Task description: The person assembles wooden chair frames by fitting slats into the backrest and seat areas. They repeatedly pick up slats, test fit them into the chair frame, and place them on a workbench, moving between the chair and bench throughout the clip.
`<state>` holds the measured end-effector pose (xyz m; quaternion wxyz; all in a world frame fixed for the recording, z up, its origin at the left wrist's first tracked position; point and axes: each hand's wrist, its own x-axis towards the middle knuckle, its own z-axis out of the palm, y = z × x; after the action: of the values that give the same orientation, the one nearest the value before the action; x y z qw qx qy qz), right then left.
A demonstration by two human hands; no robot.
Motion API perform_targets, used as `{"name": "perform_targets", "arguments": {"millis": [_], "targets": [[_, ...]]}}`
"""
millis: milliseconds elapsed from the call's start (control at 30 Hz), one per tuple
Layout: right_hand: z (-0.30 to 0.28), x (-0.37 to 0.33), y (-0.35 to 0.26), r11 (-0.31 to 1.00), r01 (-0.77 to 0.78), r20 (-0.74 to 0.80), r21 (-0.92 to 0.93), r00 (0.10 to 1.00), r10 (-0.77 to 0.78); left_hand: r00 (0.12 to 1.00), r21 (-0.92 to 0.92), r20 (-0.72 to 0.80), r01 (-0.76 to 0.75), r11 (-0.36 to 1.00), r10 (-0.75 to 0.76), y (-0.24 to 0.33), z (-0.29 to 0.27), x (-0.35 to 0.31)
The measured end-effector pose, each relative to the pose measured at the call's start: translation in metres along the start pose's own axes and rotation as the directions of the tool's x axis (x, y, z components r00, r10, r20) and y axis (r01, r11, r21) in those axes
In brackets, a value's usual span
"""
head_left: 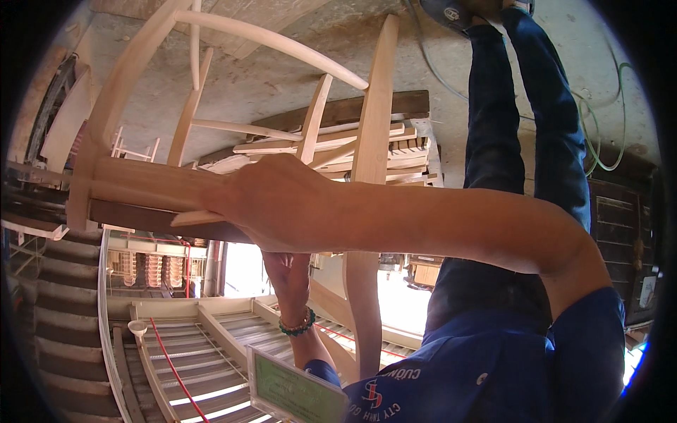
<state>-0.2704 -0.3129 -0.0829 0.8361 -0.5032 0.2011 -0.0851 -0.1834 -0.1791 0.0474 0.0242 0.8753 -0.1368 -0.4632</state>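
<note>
A pale wooden chair frame point(374, 113) fills the left and middle of the view, with a curved rail point(275, 37) at the top. My right hand point(278, 197) lies across its broad side rail point(144, 182), fingers bent and closed. A thin, light wooden strip point(196, 218) sticks out from under these fingers, along the rail's dark edge. My left hand point(288, 278), with a green bead bracelet on its wrist, reaches in just below my right hand. Its fingers are hidden behind the rail and my right hand.
A pile of wooden slats point(402, 151) lies on the concrete floor point(268, 92) beyond the frame. A green hose point(599, 158) loops on the right. My legs point(493, 113) stand near the frame. A badge point(296, 386) hangs at my chest. Roof beams point(218, 335) show along the lower edge.
</note>
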Motion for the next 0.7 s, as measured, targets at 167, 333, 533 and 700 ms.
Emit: {"name": "perform_targets", "arguments": {"millis": [167,333,533,700], "targets": [[0.016,-0.008,0.006,0.994,0.099,-0.16,0.037,0.983,-0.092,0.999,0.093,0.032,0.014,0.996,-0.017,0.001,-0.008,-0.002],[0.013,-0.007,0.002,0.998,0.058,-0.07,0.013,0.996,-0.057,0.991,0.074,0.038,0.129,0.989,-0.132,0.005,-0.01,-0.006],[0.003,-0.001,0.001,0.996,0.063,-0.021,0.06,0.998,-0.062,0.989,-0.04,0.116,0.094,0.995,-0.089,0.014,-0.005,-0.003],[0.008,-0.001,0.004,0.993,0.081,-0.089,0.088,0.993,-0.073,0.975,0.05,0.185,0.115,0.992,-0.122,0.021,-0.009,0.002]]}}
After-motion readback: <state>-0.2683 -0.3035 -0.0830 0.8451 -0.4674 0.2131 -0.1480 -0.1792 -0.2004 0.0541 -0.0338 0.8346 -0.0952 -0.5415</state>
